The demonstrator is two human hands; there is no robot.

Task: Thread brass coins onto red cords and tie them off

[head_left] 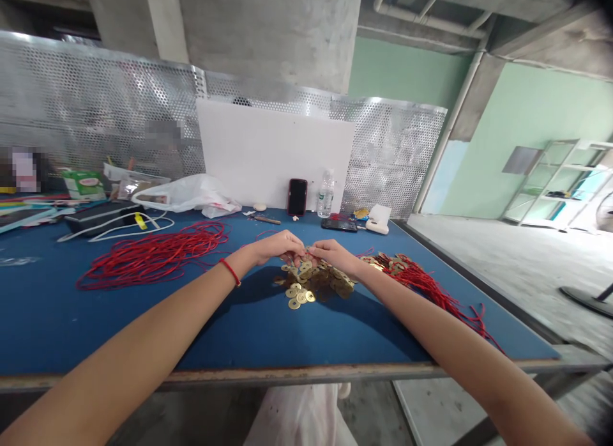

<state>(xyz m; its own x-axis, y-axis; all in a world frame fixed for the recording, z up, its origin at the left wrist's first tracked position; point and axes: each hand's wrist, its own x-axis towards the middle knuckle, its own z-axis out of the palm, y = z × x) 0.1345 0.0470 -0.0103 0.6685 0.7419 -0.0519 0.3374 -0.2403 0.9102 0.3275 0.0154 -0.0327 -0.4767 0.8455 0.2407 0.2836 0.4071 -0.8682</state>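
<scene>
Left hand [282, 245] and right hand [331, 253] curl above coins [330, 281], any hold unclear; far bottle [325, 198] and far-left bag [189, 194], contents unclear.

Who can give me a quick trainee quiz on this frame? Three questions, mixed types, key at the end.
1. Fill in: the left hand and right hand come close together at a pile of ____.

2. True or false: the left arm wears a red bracelet.

3. Multiple choice: what stands just to the right of the upright phone, as seen in the picture?
A) a green box
B) a clear bottle
C) a white plastic bag

Key: 1. gold-coloured coins; 2. true; 3. B.
</scene>
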